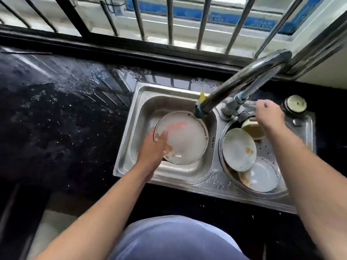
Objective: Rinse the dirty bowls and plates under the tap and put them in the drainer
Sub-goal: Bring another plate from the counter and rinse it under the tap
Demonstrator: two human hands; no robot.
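A white plate (185,138) with a patterned rim and orange stains is tilted in the left sink basin (169,171), under the tap spout (201,109). My left hand (152,149) grips its left edge, thumb on the face. My right hand (268,114) is closed around the tap handle behind the right basin. In the round perforated drainer (266,147) on the right lie a stained white plate (238,149), a white bowl (261,175) below it and a cream bowl (252,129) with brown residue, partly hidden by my right wrist.
Wet black stone counter (56,109) stretches to the left of the steel sink. A round lidded fitting (294,105) stands at the sink's back right corner. A yellow scrap (202,96) sits behind the spout. A barred window (169,19) runs along the back.
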